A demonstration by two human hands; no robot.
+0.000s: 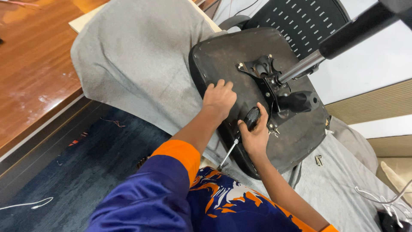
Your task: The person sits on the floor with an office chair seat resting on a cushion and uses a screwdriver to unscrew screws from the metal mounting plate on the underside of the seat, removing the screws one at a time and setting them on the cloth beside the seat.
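Dusty black chair seat (223, 56) lies underside up.

One chair seat (223, 56), one screwdriver (244, 129).

— Where do we have our left hand (219, 98)?
— We press it flat, palm down, fingers together, with the forearm reaching forward from the orange cuff.
— And our right hand (255, 136)?
— We curl it into a fist, thumb up, wrist bent, bare forearm angling in from the lower right.
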